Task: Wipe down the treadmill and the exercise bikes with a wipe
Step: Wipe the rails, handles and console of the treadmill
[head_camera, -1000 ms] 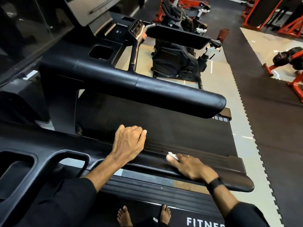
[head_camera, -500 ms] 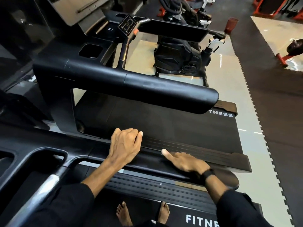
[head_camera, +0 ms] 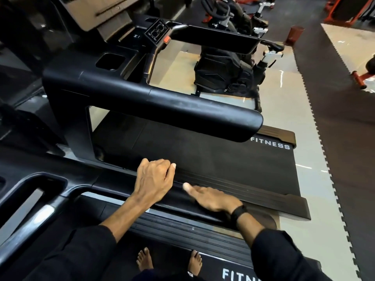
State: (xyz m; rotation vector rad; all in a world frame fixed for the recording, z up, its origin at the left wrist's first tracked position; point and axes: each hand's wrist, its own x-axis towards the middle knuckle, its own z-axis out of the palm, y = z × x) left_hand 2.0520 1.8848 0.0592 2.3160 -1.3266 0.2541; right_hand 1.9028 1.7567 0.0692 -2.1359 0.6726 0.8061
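Both hands lie on the near treadmill's black handrail (head_camera: 121, 191). The left hand (head_camera: 153, 179) grips it with fingers curled over the far edge. The right hand (head_camera: 213, 198) presses flat, fingers straight; the wipe is hidden, presumably under that palm. An exercise bike (head_camera: 227, 74) stands beyond the second treadmill (head_camera: 223, 159).
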